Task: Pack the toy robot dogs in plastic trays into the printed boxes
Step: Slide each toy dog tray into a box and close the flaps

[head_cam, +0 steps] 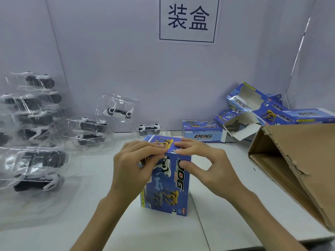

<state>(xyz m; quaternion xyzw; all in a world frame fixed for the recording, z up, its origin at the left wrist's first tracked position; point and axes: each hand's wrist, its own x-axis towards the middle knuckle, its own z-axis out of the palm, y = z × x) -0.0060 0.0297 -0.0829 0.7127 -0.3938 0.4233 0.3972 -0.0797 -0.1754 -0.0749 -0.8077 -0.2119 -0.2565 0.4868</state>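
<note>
A blue printed box [167, 187] stands on end on the white table, right in front of me. My left hand [137, 160] grips its top left corner, fingers over the top flap and thumb on the front face. My right hand [201, 160] grips the top right corner the same way. The box top looks closed under my fingers. Toy robot dogs in clear plastic trays [32, 160] are piled at the left, with a few more trays [117, 109] leaning on the back wall.
Several blue printed boxes [253, 113], some open, lie heaped at the back right. A large brown cardboard carton [299, 160] lies on its side at the right, mouth toward me. A paper sign [188, 19] hangs on the back wall.
</note>
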